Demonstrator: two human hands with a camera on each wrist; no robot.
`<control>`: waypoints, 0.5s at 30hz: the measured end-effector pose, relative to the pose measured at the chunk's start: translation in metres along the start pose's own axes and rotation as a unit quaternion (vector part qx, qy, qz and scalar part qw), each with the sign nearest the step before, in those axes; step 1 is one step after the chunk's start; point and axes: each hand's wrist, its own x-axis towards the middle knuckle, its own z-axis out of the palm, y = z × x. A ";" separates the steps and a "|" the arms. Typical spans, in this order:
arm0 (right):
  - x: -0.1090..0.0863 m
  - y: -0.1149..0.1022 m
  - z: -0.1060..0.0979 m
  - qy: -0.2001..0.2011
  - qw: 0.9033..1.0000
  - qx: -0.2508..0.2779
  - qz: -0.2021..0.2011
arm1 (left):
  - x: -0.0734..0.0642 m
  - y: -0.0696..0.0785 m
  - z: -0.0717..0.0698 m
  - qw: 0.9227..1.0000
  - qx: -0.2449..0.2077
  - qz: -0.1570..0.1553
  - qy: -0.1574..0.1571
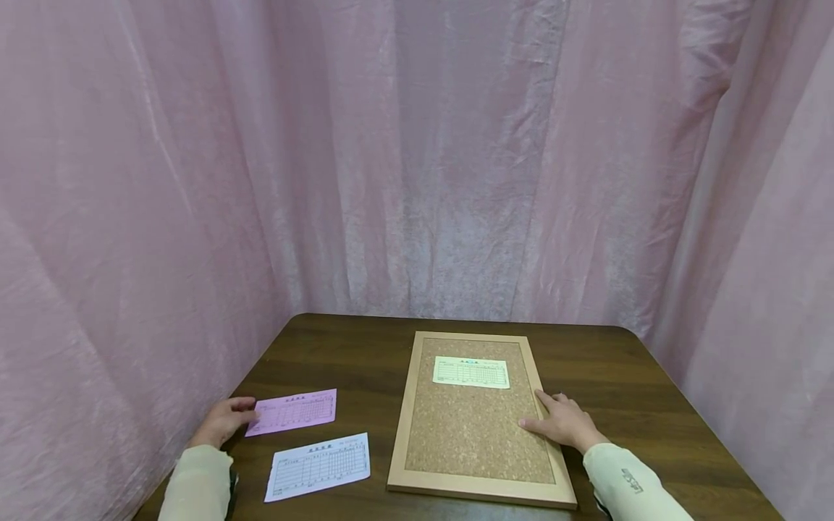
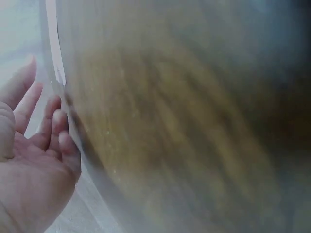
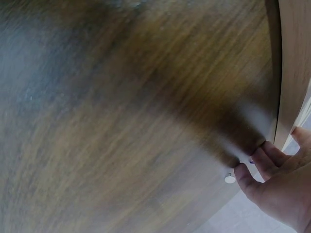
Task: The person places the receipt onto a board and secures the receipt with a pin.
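A pink printed slip (image 1: 293,411) lies on the table at the left. My left hand (image 1: 224,420) is at its left end, thumb and fingers right at the paper's edge. In the left wrist view the fingers of this left hand (image 2: 41,155) are loosely bent. A white printed slip (image 1: 318,467) lies nearer to me. My right hand (image 1: 567,423) rests across the right side of a wood-framed cork board (image 1: 478,441), thumb over the cork. Beside its fingertips, in the right wrist view, is a small white round piece (image 3: 230,178) on the table.
A pale green printed slip (image 1: 470,373) lies on the upper part of the cork, with a small bluish spot at its top edge. Pink curtains (image 1: 456,159) hang behind and on both sides of the dark wooden table (image 1: 365,347).
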 end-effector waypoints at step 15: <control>0.001 0.001 0.000 -0.008 1.000 0.001 0.005 | 0.005 0.000 -0.005 0.998 0.055 0.006 -0.014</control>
